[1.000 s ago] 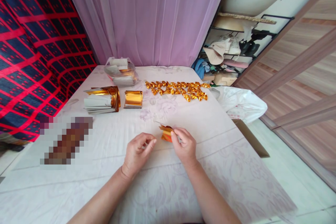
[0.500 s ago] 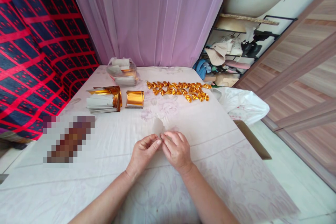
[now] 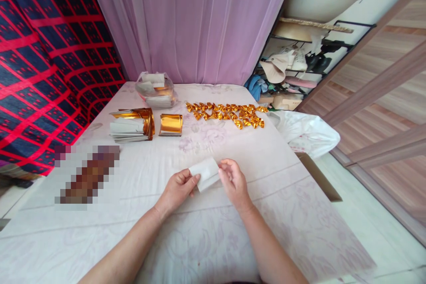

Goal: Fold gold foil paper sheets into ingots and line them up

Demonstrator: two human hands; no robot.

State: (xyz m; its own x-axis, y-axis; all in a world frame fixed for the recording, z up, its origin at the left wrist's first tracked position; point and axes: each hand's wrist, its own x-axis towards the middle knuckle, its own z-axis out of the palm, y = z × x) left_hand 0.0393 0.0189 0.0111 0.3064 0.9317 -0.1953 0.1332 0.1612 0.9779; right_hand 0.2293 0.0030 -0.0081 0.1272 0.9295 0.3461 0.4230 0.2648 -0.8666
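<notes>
Unfolded now, one white sheet (image 3: pixel 205 173) spans two hands.

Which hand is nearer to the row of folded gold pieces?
The right hand. It lies below the folded gold pieces, slightly right; the left hand is farther, down-left. Both pinch a white paper slip.

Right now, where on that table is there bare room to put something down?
Bare cloth lies between the hands' white paper slip and the row of folded gold pieces, and across the near table beside both forearms. The far left is crowded: the gold foil stacks and the plastic bag sit close together.
</notes>
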